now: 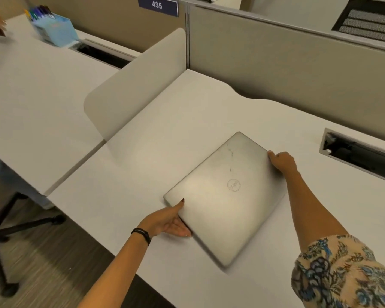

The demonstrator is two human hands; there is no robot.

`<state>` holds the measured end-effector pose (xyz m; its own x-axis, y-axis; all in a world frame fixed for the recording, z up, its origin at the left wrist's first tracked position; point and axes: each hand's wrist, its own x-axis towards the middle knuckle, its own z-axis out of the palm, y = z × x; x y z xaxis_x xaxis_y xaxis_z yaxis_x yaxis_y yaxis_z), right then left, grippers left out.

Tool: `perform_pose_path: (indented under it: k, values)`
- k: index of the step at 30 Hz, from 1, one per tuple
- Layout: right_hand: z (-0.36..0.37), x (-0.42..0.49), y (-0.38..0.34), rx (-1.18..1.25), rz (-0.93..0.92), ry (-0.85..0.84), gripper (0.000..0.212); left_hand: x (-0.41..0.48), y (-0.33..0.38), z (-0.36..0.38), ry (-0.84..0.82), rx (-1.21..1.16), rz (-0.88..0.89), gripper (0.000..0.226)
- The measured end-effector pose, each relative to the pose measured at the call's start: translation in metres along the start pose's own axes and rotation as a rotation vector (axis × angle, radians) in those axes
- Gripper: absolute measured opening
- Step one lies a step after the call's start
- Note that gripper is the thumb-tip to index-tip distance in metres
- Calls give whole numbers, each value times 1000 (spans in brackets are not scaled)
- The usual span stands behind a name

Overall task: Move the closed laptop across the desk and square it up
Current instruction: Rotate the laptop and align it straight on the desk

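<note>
A closed silver laptop (222,194) with a round logo on its lid lies on the white desk (142,174), turned at an angle to the desk's edges. My left hand (171,221) grips its near left edge, thumb on the lid and fingers tucked under the edge. My right hand (281,161) clasps the far right corner, fingers curled over the edge. The near corner of the laptop looks blurred.
Beige partition walls (276,70) line the back, and a low rounded divider (138,85) separates a second desk on the left. A cable slot (356,156) opens at the right. A blue pen holder (53,30) stands far left. Chair legs (13,230) sit below.
</note>
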<state>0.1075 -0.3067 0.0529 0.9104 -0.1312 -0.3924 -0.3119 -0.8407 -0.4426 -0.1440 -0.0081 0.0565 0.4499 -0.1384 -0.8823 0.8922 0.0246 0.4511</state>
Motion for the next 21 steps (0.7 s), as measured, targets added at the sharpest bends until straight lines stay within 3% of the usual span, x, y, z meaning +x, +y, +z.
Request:
perform_pose_path:
  k: [8, 12, 15, 21]
  values:
    - [-8, 1, 21, -42, -30, 100, 60, 17, 21, -3, 107, 11, 60, 64]
    - [-5, -15, 40, 52, 2, 237, 60, 31, 47, -1, 303, -116, 215, 45]
    - [-8, -25, 51, 159, 29, 294, 60, 39, 70, -1, 412, -80, 337, 40]
    - [-36, -60, 75, 317, 57, 415, 57, 34, 98, 16, 469, 4, 562, 24]
